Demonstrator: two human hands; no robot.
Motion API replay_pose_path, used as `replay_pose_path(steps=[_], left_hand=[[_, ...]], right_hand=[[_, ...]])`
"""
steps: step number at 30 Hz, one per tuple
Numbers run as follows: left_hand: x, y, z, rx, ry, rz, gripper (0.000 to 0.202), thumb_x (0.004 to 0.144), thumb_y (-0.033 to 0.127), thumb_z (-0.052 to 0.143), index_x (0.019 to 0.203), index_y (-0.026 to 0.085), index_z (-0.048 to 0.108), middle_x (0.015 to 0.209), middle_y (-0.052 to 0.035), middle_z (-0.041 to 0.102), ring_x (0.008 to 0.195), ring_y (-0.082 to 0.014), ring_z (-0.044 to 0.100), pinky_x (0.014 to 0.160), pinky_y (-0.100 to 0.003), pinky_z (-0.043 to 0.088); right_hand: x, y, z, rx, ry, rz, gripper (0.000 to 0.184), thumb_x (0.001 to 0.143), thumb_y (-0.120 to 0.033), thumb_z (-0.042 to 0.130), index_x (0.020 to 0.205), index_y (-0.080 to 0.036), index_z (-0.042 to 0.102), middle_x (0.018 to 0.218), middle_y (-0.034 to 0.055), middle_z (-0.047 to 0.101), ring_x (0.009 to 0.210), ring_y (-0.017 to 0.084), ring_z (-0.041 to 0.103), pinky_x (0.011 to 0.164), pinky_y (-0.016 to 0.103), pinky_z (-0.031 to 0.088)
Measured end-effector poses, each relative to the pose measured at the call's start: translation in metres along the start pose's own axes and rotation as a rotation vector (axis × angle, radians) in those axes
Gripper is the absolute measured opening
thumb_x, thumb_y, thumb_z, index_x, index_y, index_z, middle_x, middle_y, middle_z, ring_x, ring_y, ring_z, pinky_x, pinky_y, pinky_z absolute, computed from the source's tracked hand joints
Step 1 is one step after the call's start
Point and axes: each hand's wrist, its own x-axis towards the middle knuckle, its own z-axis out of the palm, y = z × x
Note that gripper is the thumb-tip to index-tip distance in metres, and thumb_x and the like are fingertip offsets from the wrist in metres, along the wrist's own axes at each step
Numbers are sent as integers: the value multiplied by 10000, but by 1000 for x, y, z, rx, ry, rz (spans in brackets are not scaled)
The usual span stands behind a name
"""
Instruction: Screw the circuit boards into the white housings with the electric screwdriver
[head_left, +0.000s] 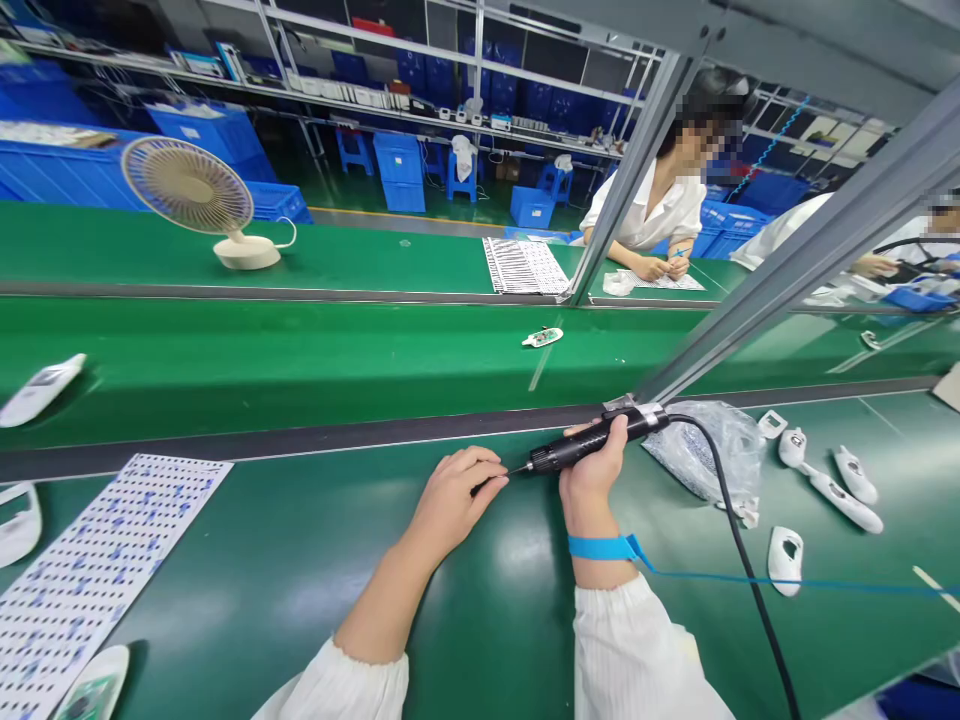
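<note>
The right hand (592, 480) wraps firmly around the ribbed black barrel of an electric screwdriver (592, 447), with the thin bit pointing left toward the left hand (450, 505). The left hand is curled narrow, its fingers (480, 470) closing over the area at the bit's tip. Anything held there is hidden, so I cannot tell what it is or whether the bit touches it.

Both hands are above a green-topped bench (480, 640), just in front of a green conveyor belt (300, 370). A black cable (739, 530) runs from the rear of the screwdriver across the bench, and a blue wrist strap (600, 547) circles the right wrist.

The screwdriver looks stiff and fairly dense for its size. The barrel seems the surest place to hold it, though the cable may drag at its rear end. To the right, smooth white plastic housings (785, 560) lie near a clear plastic bag (701, 450); they look light and a little slippery. To the left lies a printed white sheet (97, 570).
</note>
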Motion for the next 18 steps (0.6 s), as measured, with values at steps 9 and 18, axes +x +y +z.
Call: replay_pose_path(steps=[9,18], left_hand=[[-3,6,-5,-33,5,-18,231,1012,357,528,1069,251,725,1100,-35,718,998,-190,657,875,-350,471],[-11,12,-4,-106,25,-75,229,994,327,562,984,258,781,976,-39,767,917,-195,672,840,-372,461]], right_hand=[[-3,1,-1,-19,-15,-21,429,894,-641,473,886,-213,504,544,-31,585,520,187,561,556,330,470],[-5,-1,-12,57,29,43,314,900,-503,541,798,-212,601,554,8,612,532,199,582,578,362,501]])
